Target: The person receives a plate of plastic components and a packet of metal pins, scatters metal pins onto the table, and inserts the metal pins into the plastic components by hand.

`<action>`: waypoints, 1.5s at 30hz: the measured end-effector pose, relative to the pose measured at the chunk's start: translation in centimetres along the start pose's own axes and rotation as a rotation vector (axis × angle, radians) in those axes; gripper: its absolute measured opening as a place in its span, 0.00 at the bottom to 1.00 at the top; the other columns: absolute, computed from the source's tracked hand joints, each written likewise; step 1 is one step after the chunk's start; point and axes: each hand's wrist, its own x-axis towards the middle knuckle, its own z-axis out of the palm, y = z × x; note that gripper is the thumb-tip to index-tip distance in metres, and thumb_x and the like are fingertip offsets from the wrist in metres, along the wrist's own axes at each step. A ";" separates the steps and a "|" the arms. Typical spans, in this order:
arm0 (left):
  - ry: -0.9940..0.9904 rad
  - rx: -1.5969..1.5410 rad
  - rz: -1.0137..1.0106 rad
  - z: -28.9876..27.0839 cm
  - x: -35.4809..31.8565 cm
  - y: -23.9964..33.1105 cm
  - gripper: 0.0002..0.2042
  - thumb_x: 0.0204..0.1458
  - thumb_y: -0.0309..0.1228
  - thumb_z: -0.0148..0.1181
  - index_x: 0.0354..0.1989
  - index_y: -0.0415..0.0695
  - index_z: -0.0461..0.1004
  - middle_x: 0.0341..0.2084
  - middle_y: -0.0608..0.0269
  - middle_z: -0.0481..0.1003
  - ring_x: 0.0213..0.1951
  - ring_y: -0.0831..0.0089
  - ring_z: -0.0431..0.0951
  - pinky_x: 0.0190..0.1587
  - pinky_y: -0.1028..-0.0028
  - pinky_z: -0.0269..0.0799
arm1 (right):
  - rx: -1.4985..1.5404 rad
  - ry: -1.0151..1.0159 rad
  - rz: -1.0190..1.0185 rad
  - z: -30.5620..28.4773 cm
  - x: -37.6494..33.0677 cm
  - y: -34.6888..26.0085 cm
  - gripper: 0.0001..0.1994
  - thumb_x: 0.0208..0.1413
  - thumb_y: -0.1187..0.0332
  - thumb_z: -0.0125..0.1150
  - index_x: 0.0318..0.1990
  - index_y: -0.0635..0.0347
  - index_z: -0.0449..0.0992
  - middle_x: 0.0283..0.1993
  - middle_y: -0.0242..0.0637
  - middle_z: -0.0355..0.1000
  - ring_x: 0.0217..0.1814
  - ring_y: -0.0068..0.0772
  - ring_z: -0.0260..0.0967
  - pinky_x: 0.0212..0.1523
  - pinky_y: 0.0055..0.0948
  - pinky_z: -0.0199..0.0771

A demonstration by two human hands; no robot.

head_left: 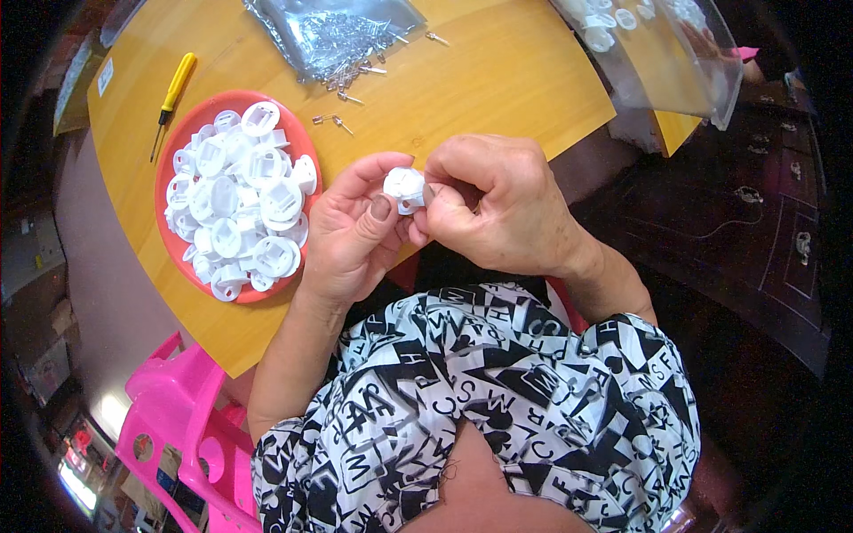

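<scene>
A small white plastic housing (404, 188) is pinched between the thumb and fingers of my left hand (355, 218), just past the table's near edge. My right hand (502, 200) is closed, its thumb and forefinger pressed against the right side of that housing. Whatever small part those fingertips may hold is hidden. Left of my hands lies a round red plate (311, 147) heaped with similar white plastic housings (222, 195). Several small metal-legged components (342, 126) are scattered on the table beyond my hands.
A clear plastic bag (329, 40) full of the components lies at the far side of the wooden table (498, 80). A yellow-handled screwdriver (178, 84) rests left of the plate. A transparent bin (657, 53) with white parts stands far right. A pink plastic chair (182, 417) is lower left.
</scene>
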 end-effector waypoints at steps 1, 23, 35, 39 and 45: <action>0.001 -0.001 -0.001 0.0 0.0 0.0 0.21 0.58 0.29 0.54 0.58 0.35 0.60 0.38 0.52 0.74 0.35 0.68 0.77 0.42 0.71 0.76 | 0.000 0.000 0.002 0.1 0.0 0.0 0.01 0.44 0.78 0.57 0.25 0.66 0.72 0.21 0.40 0.70 0.21 0.30 0.69 0.23 0.26 0.66; 0.032 0.001 0.018 0.1 0.1 0.0 0.21 0.58 0.29 0.55 0.57 0.34 0.61 0.39 0.51 0.74 0.35 0.67 0.78 0.41 0.72 0.76 | 0.055 0.004 0.001 0.0 0.0 0.2 0.02 0.44 0.79 0.58 0.26 0.67 0.72 0.20 0.38 0.68 0.20 0.25 0.66 0.21 0.24 0.63; 0.007 -0.050 -0.037 0.1 0.0 0.3 0.21 0.59 0.32 0.54 0.58 0.35 0.61 0.39 0.50 0.74 0.34 0.66 0.78 0.40 0.71 0.77 | 0.125 -0.029 0.064 0.0 0.0 0.1 0.02 0.45 0.79 0.57 0.28 0.68 0.73 0.21 0.37 0.69 0.22 0.22 0.66 0.22 0.22 0.64; 0.010 -0.066 -0.053 0.1 -0.1 0.4 0.21 0.59 0.32 0.53 0.58 0.35 0.61 0.40 0.49 0.74 0.35 0.66 0.78 0.41 0.71 0.77 | 0.107 -0.039 0.067 -0.2 -0.1 -0.1 0.02 0.44 0.78 0.57 0.28 0.68 0.73 0.22 0.37 0.69 0.22 0.23 0.67 0.22 0.23 0.65; 0.016 -0.039 -0.048 0.1 -0.1 0.2 0.21 0.59 0.32 0.53 0.58 0.35 0.61 0.40 0.48 0.74 0.35 0.66 0.78 0.41 0.70 0.78 | 0.090 -0.027 0.053 0.0 -0.2 0.0 0.02 0.44 0.79 0.57 0.28 0.68 0.73 0.21 0.38 0.69 0.22 0.23 0.67 0.22 0.24 0.66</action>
